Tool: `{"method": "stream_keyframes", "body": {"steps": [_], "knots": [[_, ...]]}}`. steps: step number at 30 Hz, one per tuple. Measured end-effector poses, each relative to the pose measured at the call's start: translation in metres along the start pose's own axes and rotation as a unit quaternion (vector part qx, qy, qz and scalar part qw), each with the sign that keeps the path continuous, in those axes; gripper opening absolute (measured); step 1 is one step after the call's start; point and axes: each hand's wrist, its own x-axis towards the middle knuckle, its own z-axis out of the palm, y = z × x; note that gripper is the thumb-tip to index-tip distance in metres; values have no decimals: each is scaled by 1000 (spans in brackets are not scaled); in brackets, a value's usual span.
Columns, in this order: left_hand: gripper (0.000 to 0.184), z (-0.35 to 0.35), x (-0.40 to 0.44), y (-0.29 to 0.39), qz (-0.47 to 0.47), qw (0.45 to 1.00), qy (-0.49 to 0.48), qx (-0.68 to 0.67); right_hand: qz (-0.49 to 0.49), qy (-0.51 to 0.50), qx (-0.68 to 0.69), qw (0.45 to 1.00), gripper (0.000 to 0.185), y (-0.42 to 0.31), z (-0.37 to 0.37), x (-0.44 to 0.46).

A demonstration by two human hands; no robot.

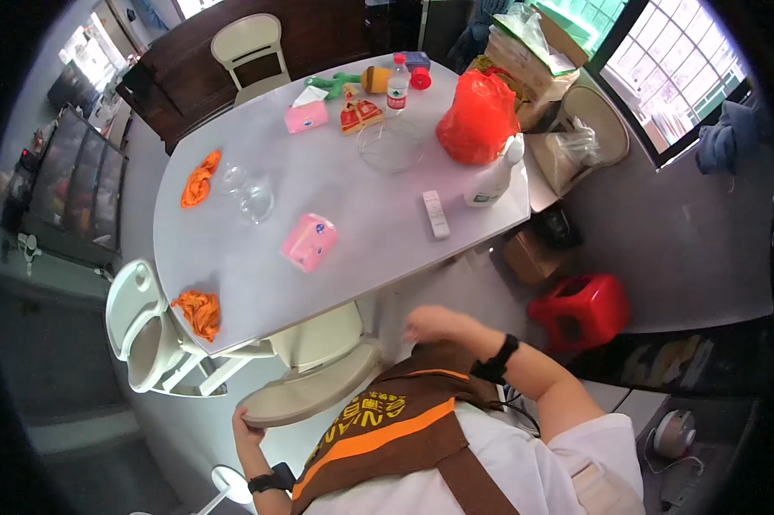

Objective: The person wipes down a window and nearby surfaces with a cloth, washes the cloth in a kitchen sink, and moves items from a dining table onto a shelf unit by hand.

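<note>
My left hand (248, 427) grips the edge of a cream plastic chair's backrest (310, 403), its fingers curled over the rim. That chair's seat (323, 336) is partly under the table's near edge. In front of my apron, my right hand (430, 324) hovers apart from the table and is blurred, so its fingers do not show clearly. On the grey tabletop (361, 232), the nearest things are a pink tissue pack (310, 243) and a white remote control (436, 215). A crumpled orange cloth (198, 314) lies at the near left corner.
A white spray bottle (494, 176), red plastic bag (479, 118), water bottle (397, 84) and another tissue pack (306, 117) stand on the table. Clear plastic containers (256, 202) lie left of centre. A white chair (151, 335) stands at left, a red stool (580, 311) at right.
</note>
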Motion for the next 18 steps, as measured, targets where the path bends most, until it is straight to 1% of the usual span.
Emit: {"method": "stream_keyframes", "body": {"steps": [1,2,3,4,5,6,7,8,9,10,11,12,13,14,16,17,18], "knots": [[52,1,-3,-1,36,999,30,25,59,25,0,998,39,29,-28,-10],[55,2,-5,-3,73,994,60,50,108,85,-19,990,36,44,-68,-38],[59,4,-3,-3,179,945,175,210,143,174,72,972,34,46,-115,-78],[64,3,1,-2,276,846,280,359,228,229,86,942,31,71,-149,-99],[64,-9,6,6,341,732,361,467,188,342,213,896,30,116,-168,-113],[64,-9,8,11,395,592,428,557,173,437,200,860,30,158,-199,-123],[60,25,-18,12,436,599,398,541,187,499,135,836,34,180,-239,-130],[57,82,-65,13,475,604,367,524,200,557,70,803,39,200,-277,-136],[57,132,-92,8,479,602,368,522,171,592,80,784,49,222,-305,-127],[55,181,-116,3,503,668,321,445,144,626,92,761,62,241,-333,-112],[54,226,-132,-4,522,723,266,366,126,635,16,762,73,286,-362,-77],[54,269,-143,-13,529,714,261,377,114,641,-55,757,86,324,-376,-46],[54,312,-153,-23,532,724,236,369,173,530,13,830,109,296,-396,-53],[55,353,-156,-29,533,736,204,366,192,471,-45,860,117,297,-409,-40],[56,395,-141,-33,543,718,139,413,148,494,-136,846,111,339,-401,14],[64,402,-128,-33,562,700,89,431,217,456,-108,856,81,352,-398,33],[73,412,-118,-31,577,682,43,447,178,381,-50,906,42,387,-400,58]]}}
